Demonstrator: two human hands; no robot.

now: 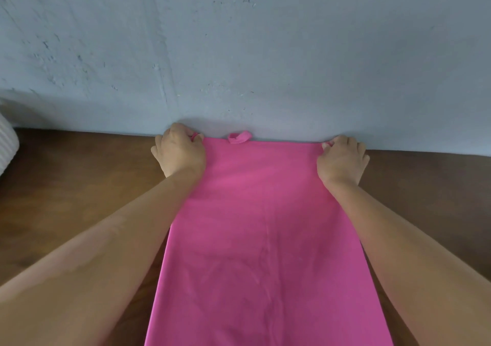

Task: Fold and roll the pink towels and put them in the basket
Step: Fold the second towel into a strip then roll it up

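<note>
Blue-grey plaster, rough and pitted, fills the upper half of the view as a wall [239, 40], and a dark brown wooden table [66, 186] butts against its base. On the table a pink towel [265, 239] lies flat as a long strip. It runs from the bottom edge of the view at 6 o'clock up to 12 o'clock, where its far edge sits right at the foot of the wall. A faint crease runs lengthwise down its middle. A small pink loop [239, 137] sticks out from that far edge, a little left of centre.

The left hand [180, 151] is at the towel's far left corner, about 11 o'clock from the cloth's middle, with fingers curled and the corner pinched against the thumb. The right hand [342, 159] is at the far right corner, about 1 o'clock, and pinches its corner in the same way. Both forearms are bare and come in from 7 and 5 o'clock, covering parts of the towel's long edges.

At 9 o'clock, at the left border of the view, a white ribbed thing [8, 143] stands on the table. It is mostly cut off, so I cannot tell what it is.
</note>
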